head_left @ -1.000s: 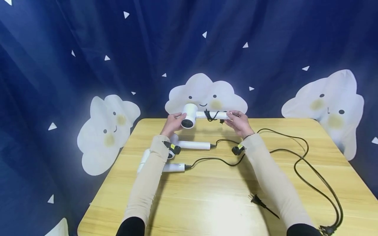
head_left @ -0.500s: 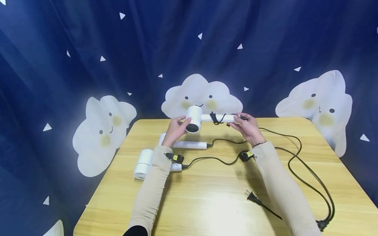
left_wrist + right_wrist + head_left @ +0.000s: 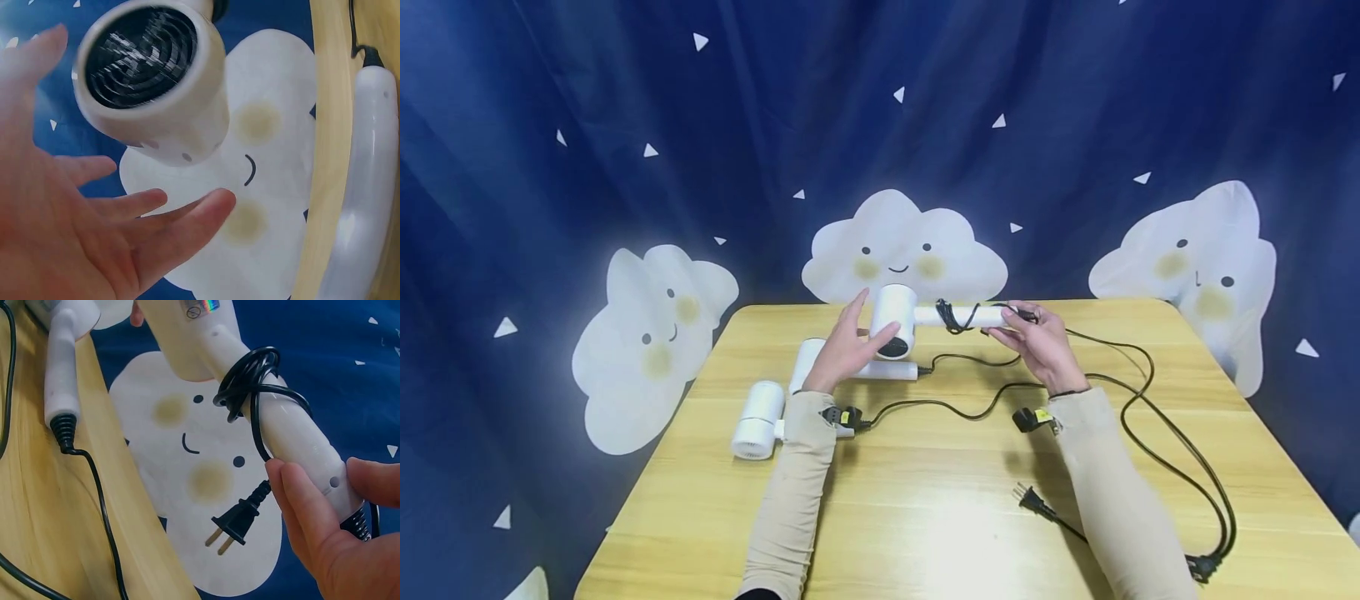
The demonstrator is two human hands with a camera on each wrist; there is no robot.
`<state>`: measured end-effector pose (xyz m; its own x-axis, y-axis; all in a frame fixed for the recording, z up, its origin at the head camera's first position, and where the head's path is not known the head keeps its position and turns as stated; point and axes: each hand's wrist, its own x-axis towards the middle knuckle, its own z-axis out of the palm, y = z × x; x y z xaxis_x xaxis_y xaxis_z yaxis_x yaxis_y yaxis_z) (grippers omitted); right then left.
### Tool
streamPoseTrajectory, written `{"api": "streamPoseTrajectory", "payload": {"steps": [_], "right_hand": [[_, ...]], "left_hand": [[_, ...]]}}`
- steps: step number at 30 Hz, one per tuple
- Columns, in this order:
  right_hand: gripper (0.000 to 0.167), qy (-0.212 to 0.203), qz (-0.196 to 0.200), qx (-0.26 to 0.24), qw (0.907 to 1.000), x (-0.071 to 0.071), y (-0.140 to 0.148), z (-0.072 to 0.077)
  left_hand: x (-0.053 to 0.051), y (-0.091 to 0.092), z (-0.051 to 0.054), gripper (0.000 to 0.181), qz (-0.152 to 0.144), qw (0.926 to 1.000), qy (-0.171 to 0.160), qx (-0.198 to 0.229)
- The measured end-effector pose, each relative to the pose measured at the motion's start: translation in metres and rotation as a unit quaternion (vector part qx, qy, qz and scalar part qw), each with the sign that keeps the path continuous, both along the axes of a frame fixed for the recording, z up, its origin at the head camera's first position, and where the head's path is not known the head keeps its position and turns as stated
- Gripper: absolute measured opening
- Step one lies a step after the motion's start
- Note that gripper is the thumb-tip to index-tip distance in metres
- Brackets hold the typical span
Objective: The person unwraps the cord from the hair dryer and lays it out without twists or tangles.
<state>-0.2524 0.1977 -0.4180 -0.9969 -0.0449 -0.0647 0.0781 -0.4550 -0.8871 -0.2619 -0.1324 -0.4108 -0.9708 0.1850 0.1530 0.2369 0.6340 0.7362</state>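
The right hand (image 3: pixel 1041 346) grasps the end of the handle (image 3: pixel 300 434) of a white hair dryer (image 3: pixel 893 310), held above the tabletop (image 3: pixel 910 492), black cord (image 3: pixel 240 384) wound round it. The left hand (image 3: pixel 844 348), fingers spread, is beside its head. A second dryer (image 3: pixel 805 363) and a third (image 3: pixel 762 410) lie below.

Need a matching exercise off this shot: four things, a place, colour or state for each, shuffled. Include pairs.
Things
1. Left hand
2. Table
3. Bundled black cord
4. Right hand

Places, colours, states
A. Pale, wood-grained
B. Spread open beside the head of the raised hair dryer
C. Gripping the cord end of the handle
D. In loops against the handle, partway along it

Pairs: 1-B, 2-A, 3-D, 4-C
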Motion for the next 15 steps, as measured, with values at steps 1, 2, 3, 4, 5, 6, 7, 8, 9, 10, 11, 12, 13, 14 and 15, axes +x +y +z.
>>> {"api": "streamPoseTrajectory", "payload": {"steps": [1, 2, 3, 4, 5, 6, 7, 8, 9, 10, 11, 12, 13, 14, 15], "right_hand": [[0.027, 0.001, -0.001, -0.002, 1.0000, 0.001, 0.000, -0.001], [0.026, 0.002, -0.001, -0.001, 1.0000, 0.002, -0.001, -0.002], [0.025, 0.004, -0.005, 0.001, 1.0000, 0.003, -0.002, -0.003], [0.024, 0.006, -0.008, 0.002, 0.9999, 0.003, -0.002, -0.003], [0.023, 0.009, -0.012, 0.001, 0.9999, 0.004, -0.003, -0.004], [0.024, 0.013, -0.011, 0.001, 0.9998, 0.004, -0.004, -0.005], [0.024, 0.016, -0.012, 0.005, 0.9998, 0.004, -0.005, -0.005], [0.025, 0.017, -0.013, 0.007, 0.9997, 0.004, -0.006, -0.006], [0.026, 0.018, -0.014, 0.010, 0.9997, 0.004, -0.007, -0.007], [0.027, 0.017, -0.012, 0.011, 0.9997, 0.004, -0.008, -0.007], [0.029, 0.017, -0.012, 0.013, 0.9997, 0.005, -0.009, -0.008], [0.030, 0.015, -0.009, 0.014, 0.9997, 0.005, -0.009, -0.009], [0.030, 0.012, -0.010, 0.018, 0.9997, 0.005, -0.010, -0.010], [0.032, 0.012, -0.009, 0.018, 0.9997, 0.005, -0.011, -0.011], [0.032, 0.011, -0.008, 0.017, 0.9998, 0.005, -0.011, -0.011]], "left_hand": [[-0.001, 0.000, -0.001, 0.102, -0.008, 0.9999, 0.011, -0.008], [-0.001, 0.000, -0.002, 0.103, -0.016, 0.9995, 0.022, -0.016], [-0.001, 0.001, -0.003, 0.104, -0.026, 0.9990, 0.030, -0.021], [-0.002, 0.001, -0.004, 0.104, -0.034, 0.9985, 0.036, -0.024], [-0.002, 0.002, -0.004, 0.105, -0.040, 0.9980, 0.041, -0.027], [-0.002, 0.003, -0.005, 0.106, -0.044, 0.9976, 0.044, -0.031], [-0.002, 0.004, -0.006, 0.106, -0.048, 0.9972, 0.046, -0.036], [-0.002, 0.004, -0.006, 0.107, -0.049, 0.9968, 0.047, -0.042], [-0.002, 0.005, -0.007, 0.107, -0.048, 0.9964, 0.047, -0.051], [-0.001, 0.005, -0.007, 0.108, -0.047, 0.9959, 0.047, -0.061], [-0.001, 0.005, -0.008, 0.109, -0.045, 0.9952, 0.047, -0.073], [-0.001, 0.005, -0.008, 0.110, -0.045, 0.9944, 0.047, -0.083], [0.000, 0.005, -0.009, 0.111, -0.045, 0.9936, 0.048, -0.092], [0.000, 0.005, -0.009, 0.112, -0.045, 0.9927, 0.050, -0.100], [0.000, 0.004, -0.010, 0.113, -0.045, 0.9917, 0.051, -0.109]]}}
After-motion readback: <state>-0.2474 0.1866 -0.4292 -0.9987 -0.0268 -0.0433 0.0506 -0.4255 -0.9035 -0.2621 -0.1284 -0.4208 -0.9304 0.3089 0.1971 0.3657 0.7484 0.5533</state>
